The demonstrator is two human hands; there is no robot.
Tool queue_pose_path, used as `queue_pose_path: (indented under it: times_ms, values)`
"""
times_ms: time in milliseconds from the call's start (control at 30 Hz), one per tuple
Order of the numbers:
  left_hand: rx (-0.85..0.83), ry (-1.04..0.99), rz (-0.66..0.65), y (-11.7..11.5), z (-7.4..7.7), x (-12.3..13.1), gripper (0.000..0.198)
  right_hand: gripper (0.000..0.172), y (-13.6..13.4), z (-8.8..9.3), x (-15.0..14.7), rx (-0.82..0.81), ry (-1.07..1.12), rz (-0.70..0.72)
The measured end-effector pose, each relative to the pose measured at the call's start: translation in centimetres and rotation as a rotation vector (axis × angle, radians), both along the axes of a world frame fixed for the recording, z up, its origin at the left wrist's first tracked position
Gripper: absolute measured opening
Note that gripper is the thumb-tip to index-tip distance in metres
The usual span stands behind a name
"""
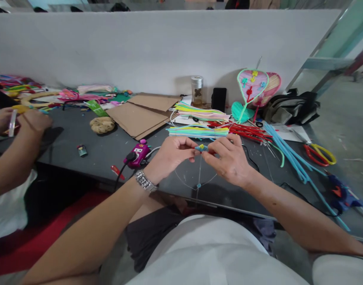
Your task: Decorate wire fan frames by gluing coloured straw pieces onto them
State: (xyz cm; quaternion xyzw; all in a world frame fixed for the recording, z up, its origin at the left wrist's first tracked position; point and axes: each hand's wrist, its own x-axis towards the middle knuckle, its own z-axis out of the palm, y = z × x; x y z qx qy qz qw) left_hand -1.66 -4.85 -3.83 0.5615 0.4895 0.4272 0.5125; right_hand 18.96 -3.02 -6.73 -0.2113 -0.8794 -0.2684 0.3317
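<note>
My left hand (pixel 176 153), with a metal watch on its wrist, pinches the left end of a small blue piece with a yellow middle (pixel 202 147). It looks like a twisted pipe-cleaner ornament. On the other end, my right hand (pixel 228 159) has its thumb and fingers closed, partly covering it. Below my hands a thin wire loop (pixel 181 183) curves over the table edge, with a blue knot (pixel 198 185) at its bottom. Whether the loop joins the piece is hidden by my fingers. Just beyond my fingers lie bundled pastel pipe cleaners (pixel 196 132).
Red pipe cleaners (pixel 249 131), long blue ones (pixel 291 154), scissors (pixel 319 154) and a glue gun (pixel 344 192) lie to the right. Fan-shaped crafts (pixel 252 85) stand behind. Leftward are a purple power socket (pixel 137 155), cardboard (pixel 142 116) and a co-worker's hands (pixel 33 120).
</note>
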Motion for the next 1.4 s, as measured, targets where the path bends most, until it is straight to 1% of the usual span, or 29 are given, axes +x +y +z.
queue_pose_path:
  times_ms: [167,267,367,433,567,700,833,1067,1200,1400]
  values:
    - [0.060,0.040,-0.028,0.0,0.8,0.1,0.039,0.023,0.0,1.2,0.1,0.002,-0.066,0.045]
    - [0.121,0.061,-0.031,-0.1,0.9,0.1,0.035,0.024,0.0,1.7,0.0,-0.108,-0.046,0.061]
    - [0.158,0.057,-0.053,-0.2,0.7,-0.1,0.028,0.018,-0.1,1.9,-0.2,-0.236,0.002,0.066]
    - [0.165,0.062,-0.068,-0.2,0.5,-0.2,0.021,0.016,-0.1,2.1,-0.4,-0.277,0.009,0.061]
    - [0.183,0.107,-0.080,-0.2,0.2,-0.5,0.015,0.018,-0.5,2.7,-0.7,-0.292,-0.022,0.019]
    - [0.224,0.203,-0.070,-0.2,0.4,-0.8,0.009,0.019,-0.8,3.1,-1.0,-0.277,-0.038,-0.013]
    - [0.244,0.274,-0.063,-0.1,0.7,-0.9,0.008,0.021,-0.8,2.9,-1.3,-0.283,-0.041,-0.030]
    - [0.238,0.172,-0.058,0.2,0.1,-1.0,0.014,0.011,-0.5,2.2,-1.0,-0.371,0.065,-0.011]
    - [0.212,0.161,-0.056,0.4,-0.2,-1.4,0.017,0.010,-0.4,2.0,-0.1,-0.422,0.128,-0.005]
    - [0.200,0.204,-0.109,0.2,0.0,-1.7,0.021,0.008,-0.3,2.0,0.4,-0.517,0.194,0.022]
